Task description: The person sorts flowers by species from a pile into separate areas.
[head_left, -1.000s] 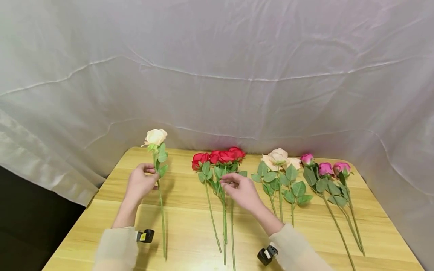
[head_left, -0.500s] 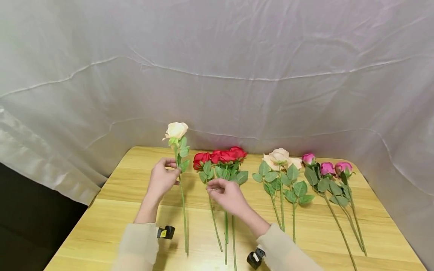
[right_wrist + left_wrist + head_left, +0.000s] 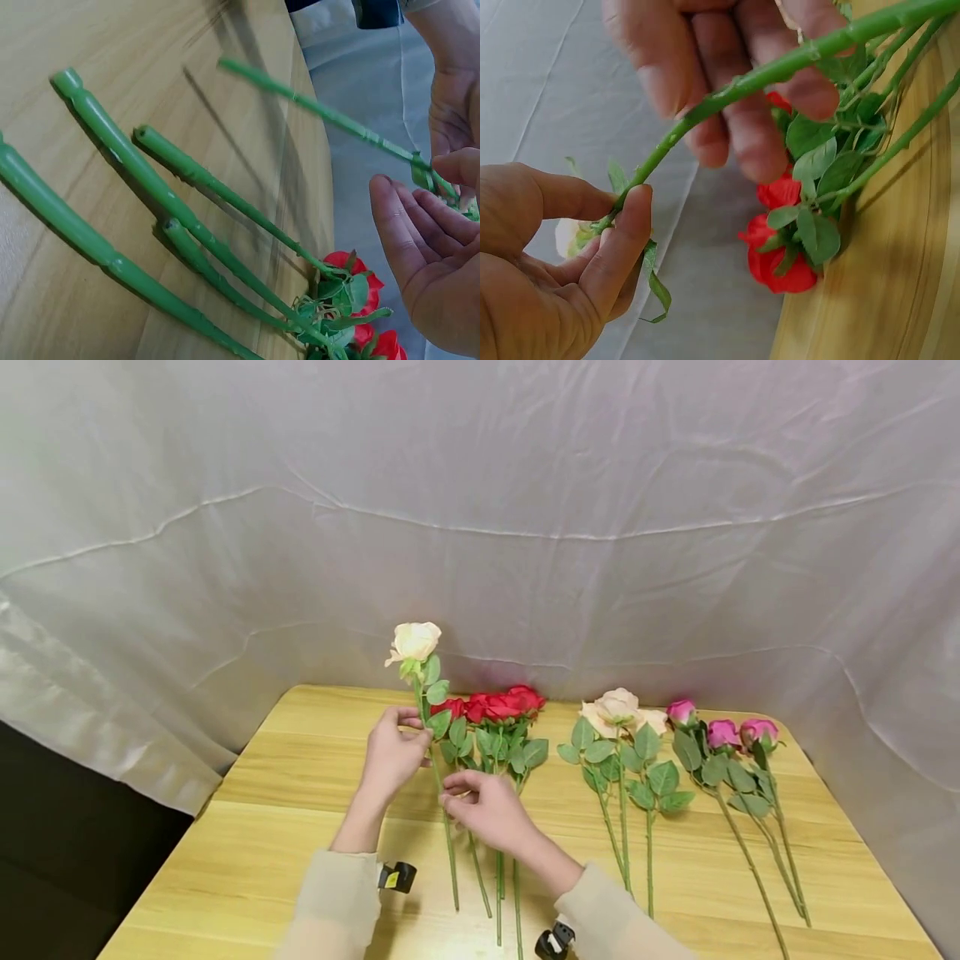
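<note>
A single cream rose (image 3: 415,642) stands tilted above the table at the left of the red ones. My left hand (image 3: 393,750) pinches its green stem just below the leaves; the left wrist view shows the stem (image 3: 742,86) between thumb and fingertips. Beside the lower stem is my right hand (image 3: 489,810), its fingers loosely bent and apart. In the left wrist view those right fingers (image 3: 735,112) lie behind the stem, and whether they touch it I cannot tell. Several red roses (image 3: 498,706) lie close by, partly hidden behind the held rose and the right hand.
On the wooden table (image 3: 247,860), pale peach roses (image 3: 617,706) lie right of the red ones. Farther right lie three magenta flowers (image 3: 723,735) with long stems toward the front. A grey cloth (image 3: 480,527) hangs behind the table's back edge.
My left hand has carried the cream rose rightward toward the red roses, and the rose now leans more. My right hand has shifted left and slightly toward the front, close to its stem.
</note>
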`<state>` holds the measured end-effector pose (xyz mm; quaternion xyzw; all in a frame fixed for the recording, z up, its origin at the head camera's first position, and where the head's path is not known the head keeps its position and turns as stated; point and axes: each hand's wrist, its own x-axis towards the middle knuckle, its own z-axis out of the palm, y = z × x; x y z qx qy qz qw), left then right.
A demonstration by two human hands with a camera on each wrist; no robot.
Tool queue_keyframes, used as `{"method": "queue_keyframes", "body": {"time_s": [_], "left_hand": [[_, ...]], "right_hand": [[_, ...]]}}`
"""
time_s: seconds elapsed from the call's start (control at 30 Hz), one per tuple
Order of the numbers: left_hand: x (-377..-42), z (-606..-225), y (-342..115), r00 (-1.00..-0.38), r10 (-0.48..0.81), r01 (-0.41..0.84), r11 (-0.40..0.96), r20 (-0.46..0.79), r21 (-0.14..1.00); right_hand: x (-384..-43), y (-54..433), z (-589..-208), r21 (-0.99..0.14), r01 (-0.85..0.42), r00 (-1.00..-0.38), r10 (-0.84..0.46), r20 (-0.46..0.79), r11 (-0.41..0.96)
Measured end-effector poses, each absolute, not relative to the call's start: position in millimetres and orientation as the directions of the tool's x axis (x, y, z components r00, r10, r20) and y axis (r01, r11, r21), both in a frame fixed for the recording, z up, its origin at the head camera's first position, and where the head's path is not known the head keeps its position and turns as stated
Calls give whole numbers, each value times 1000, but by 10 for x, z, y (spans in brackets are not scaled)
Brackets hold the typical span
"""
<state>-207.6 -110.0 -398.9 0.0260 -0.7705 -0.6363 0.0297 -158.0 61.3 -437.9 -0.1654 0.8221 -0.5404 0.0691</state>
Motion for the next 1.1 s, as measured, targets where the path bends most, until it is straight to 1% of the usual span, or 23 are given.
{"method": "queue_keyframes", "body": {"time_s": [0.2, 0.37, 0.67, 0.87, 1.1], "left_hand": [[-2062, -3986, -996, -996, -81, 27, 214, 46, 976], [-2049, -4011, -946, -993, -92, 44, 243, 68, 969], [-2043, -4047, -933, -990, -82, 89, 247, 112, 965], [-2034, -4071, -945, -979, -83, 157, 290, 188, 944], [-2021, -4058, -956, -956, -116, 235, 247, 270, 940]], "right_hand": [[-1567, 621, -4384, -905, -194, -944, -323, 67, 379], [-1546, 643, -4392, -913, -175, -946, -319, 53, 367], [-1510, 683, -4359, -908, -176, -950, -307, 56, 379], [-1488, 719, -4332, -906, -194, -952, -293, 83, 376], [-1476, 784, -4305, -920, -184, -961, -259, 95, 346]]}}
